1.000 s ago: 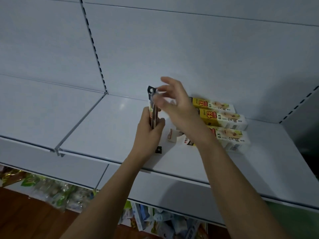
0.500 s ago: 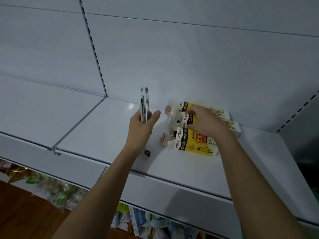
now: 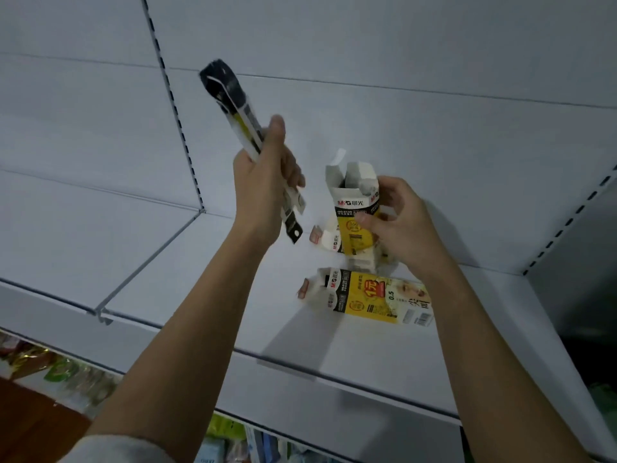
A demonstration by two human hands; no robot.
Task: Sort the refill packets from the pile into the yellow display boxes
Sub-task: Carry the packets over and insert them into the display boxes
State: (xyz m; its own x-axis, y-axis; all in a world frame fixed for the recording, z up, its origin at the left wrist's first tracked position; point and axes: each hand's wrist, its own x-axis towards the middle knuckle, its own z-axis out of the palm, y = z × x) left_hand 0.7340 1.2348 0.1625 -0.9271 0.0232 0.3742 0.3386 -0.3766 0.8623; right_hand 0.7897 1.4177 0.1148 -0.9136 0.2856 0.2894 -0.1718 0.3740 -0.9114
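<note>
1. The left hand (image 3: pixel 263 182) is raised above the shelf (image 3: pixel 187 282), its grip closed round a thin stack of packets (image 3: pixel 240 121).
2. The packets stand tilted, black tops up and to the left, lower ends poking out below the hand on its right side.
3. The right hand (image 3: pixel 400 225) grips a yellow box (image 3: pixel 357 212) held upright, thumb on its front face and fingers behind it.
4. That box's top flaps are open, and it is held just right of the left hand, apart from it.
5. A second box (image 3: pixel 374 295) lies flat on the shelf, nearer than the held one, its open end to the left.
6. More boxes (image 3: pixel 334 238) lie behind the held one, mostly hidden.
</note>
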